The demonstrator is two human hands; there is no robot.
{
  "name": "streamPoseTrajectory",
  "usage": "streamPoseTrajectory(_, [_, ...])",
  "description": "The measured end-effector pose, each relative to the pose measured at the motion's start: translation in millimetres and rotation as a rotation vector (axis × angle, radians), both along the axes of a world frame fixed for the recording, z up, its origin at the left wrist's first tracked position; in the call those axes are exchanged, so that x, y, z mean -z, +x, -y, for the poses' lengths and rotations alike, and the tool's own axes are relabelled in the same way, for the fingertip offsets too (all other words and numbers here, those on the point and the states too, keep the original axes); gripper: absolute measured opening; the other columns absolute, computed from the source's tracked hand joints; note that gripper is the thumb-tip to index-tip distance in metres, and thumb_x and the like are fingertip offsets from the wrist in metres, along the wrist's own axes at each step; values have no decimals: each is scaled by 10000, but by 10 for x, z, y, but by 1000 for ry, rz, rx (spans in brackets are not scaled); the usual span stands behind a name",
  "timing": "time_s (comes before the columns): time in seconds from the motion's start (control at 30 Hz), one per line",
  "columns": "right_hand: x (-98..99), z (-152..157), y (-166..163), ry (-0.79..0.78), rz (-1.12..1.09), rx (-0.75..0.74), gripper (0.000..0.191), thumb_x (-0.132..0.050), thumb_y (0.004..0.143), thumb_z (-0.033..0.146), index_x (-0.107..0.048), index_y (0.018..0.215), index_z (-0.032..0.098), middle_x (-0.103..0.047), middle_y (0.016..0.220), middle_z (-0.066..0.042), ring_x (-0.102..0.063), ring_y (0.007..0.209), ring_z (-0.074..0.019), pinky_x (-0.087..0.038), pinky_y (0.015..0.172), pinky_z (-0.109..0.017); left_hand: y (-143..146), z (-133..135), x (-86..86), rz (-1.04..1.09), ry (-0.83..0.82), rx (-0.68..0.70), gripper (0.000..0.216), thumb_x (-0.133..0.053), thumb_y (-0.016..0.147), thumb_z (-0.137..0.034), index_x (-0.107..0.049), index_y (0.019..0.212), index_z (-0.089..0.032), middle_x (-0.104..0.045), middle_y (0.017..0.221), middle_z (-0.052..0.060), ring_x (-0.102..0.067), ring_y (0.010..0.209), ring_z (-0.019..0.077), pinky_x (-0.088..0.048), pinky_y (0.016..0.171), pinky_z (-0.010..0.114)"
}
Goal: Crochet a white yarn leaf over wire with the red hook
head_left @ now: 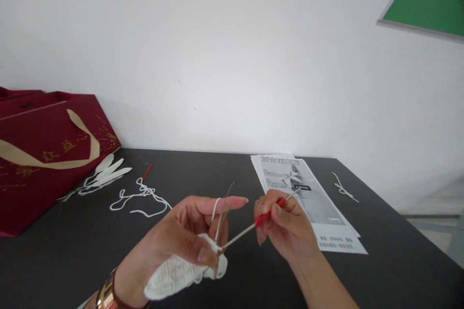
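Observation:
My left hand (188, 231) pinches a white crocheted piece (177, 275) between thumb and fingers, with white yarn (216, 212) looped over the raised index finger and a thin green stem alongside it. My right hand (282, 227) grips a crochet hook by its red handle (270, 213). The hook's metal shaft (237, 237) points left and down, and its tip meets the top edge of the crocheted piece by my left thumb. Both hands hover over the dark table (72, 251).
A dark red gift bag (43, 154) with a beige ribbon handle lies at the left. Beside it lie white crocheted petals (108, 171), loose white yarn (141, 198) and a small red stick (147, 172). Printed instruction sheets (308, 193) and a yarn scrap (344, 188) lie to the right.

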State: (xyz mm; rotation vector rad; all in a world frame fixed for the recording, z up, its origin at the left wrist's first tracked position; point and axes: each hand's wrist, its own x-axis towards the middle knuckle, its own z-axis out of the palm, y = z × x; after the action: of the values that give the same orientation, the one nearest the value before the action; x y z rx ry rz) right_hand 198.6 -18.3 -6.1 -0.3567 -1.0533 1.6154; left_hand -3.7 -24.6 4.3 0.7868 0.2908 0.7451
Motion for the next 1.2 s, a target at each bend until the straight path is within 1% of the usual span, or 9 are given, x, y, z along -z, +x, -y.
streamPoseTrajectory(0.13, [98, 16, -156, -280, -109, -6, 154, -624, 843, 238, -692, 763, 125, -652, 528, -3, -578, 411, -67, -534, 424, -153, -4, 4, -53, -219, 139, -219, 453, -784, 623, -158, -715, 1064, -234, -560, 636, -15, -514, 561, 95, -393, 528, 208])
streamPoseTrajectory(0.27, [106, 33, -253, -358, -134, 60, 137, -645, 828, 238, -689, 797, 112, -661, 559, -4, -581, 440, -63, -554, 456, -162, 59, -34, -19, -351, 302, -354, 285, -730, 715, -161, -746, 989, -236, -622, 742, 8, -547, 695, 113, -409, 609, 200])
streamPoseTrajectory(0.33, [97, 36, -278, -345, -116, 113, 142, -660, 818, 249, -689, 816, 110, -672, 586, -11, -597, 464, -71, -571, 491, -182, 102, -46, 4, -330, 284, -366, 276, -725, 722, -161, -746, 987, -238, -671, 806, 19, -578, 754, 130, -429, 668, 214])
streamPoseTrajectory(0.5, [109, 29, -308, -294, -72, 194, 161, -672, 809, 273, -683, 818, 113, -682, 602, -27, -620, 492, -94, -573, 509, -200, 162, -47, 39, -241, 112, -332, 278, -721, 729, -186, -733, 1005, -215, -742, 890, 52, -635, 766, 152, -461, 746, 264])
streamPoseTrajectory(0.63, [145, 18, -319, -310, -79, 173, 162, -645, 829, 265, -678, 809, 107, -672, 607, -26, -599, 483, -85, -569, 486, -198, 162, -68, 81, -287, 104, -445, 254, -744, 707, -189, -748, 962, -202, -749, 915, 41, -631, 898, 161, -431, 850, 244])
streamPoseTrajectory(0.7, [162, 7, -322, -328, -88, 163, 157, -648, 826, 261, -678, 808, 107, -670, 612, -25, -595, 488, -83, -570, 481, -196, 171, -77, 93, -308, 85, -494, 250, -762, 685, -188, -755, 934, -204, -751, 889, 31, -636, 857, 145, -437, 825, 227])
streamPoseTrajectory(0.83, [192, -21, -315, -400, -114, 139, 153, -677, 798, 255, -681, 785, 102, -661, 581, -19, -582, 463, -77, -573, 476, -194, 211, -78, 103, -338, 36, -452, 370, -788, 650, -193, -730, 1013, -235, -739, 738, 4, -616, 629, 111, -464, 664, 232])
streamPoseTrajectory(1.0, [224, -50, -294, -433, -140, 157, 150, -709, 767, 246, -681, 752, 100, -651, 558, -17, -567, 446, -73, -567, 468, -189, 260, -92, 172, -382, 118, -508, 302, -776, 665, -191, -751, 964, -231, -736, 848, 24, -630, 789, 146, -459, 725, 229])
streamPoseTrajectory(1.2, [256, -89, -281, -443, -174, 196, 153, -741, 731, 244, -678, 739, 105, -652, 554, -14, -570, 452, -79, -562, 479, -191, 361, -83, 212, -303, 89, -535, 264, -759, 668, -143, -764, 924, -209, -737, 850, 41, -624, 776, 139, -458, 709, 212])
